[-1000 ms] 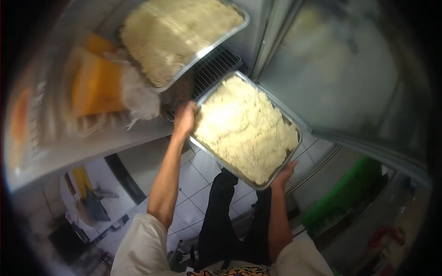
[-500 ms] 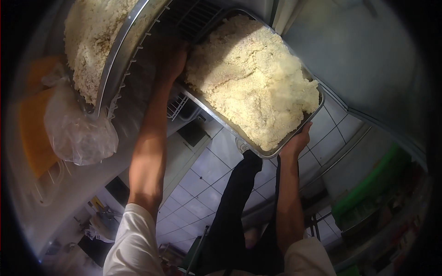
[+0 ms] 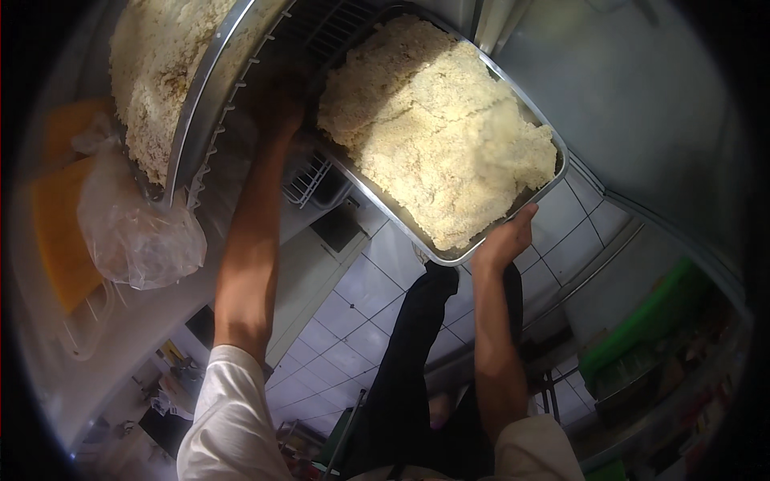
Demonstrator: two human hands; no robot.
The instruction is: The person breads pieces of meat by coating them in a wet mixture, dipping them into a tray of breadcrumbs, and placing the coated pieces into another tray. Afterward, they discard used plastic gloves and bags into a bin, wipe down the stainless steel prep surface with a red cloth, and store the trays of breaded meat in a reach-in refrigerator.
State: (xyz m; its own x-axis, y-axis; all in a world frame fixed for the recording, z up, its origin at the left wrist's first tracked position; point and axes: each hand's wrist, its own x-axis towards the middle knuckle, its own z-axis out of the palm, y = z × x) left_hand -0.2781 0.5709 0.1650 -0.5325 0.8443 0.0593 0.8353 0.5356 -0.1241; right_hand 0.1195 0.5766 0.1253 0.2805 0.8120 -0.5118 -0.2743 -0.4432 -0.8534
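A metal tray [image 3: 393,215] heaped with pale yellow, crumb-like food [image 3: 449,136] is tilted over the floor in front of me. My right hand [image 3: 504,240] grips its near right corner, thumb along the rim and the other fingers hidden underneath. My left hand [image 3: 279,108] is in deep shadow to the left of the tray, beside the wire rack; its fingers cannot be made out. A second metal tray [image 3: 192,108] of similar crumbs [image 3: 160,80] stands higher up at the left, on a white wire shelf [image 3: 215,148].
Below the upper tray hang a clear plastic bag [image 3: 140,232] and an orange sheet-like thing [image 3: 60,232]. Wire racks [image 3: 309,183] lie behind my left arm. A glass-like door panel [image 3: 634,104] stands at the right, with a green crate [image 3: 642,321] below it. White tiles [image 3: 345,321] cover the floor.
My left hand has drawn left, away from the tray's side and deeper into shadow. The tray has risen slightly, and my right hand has shifted a little left with it.
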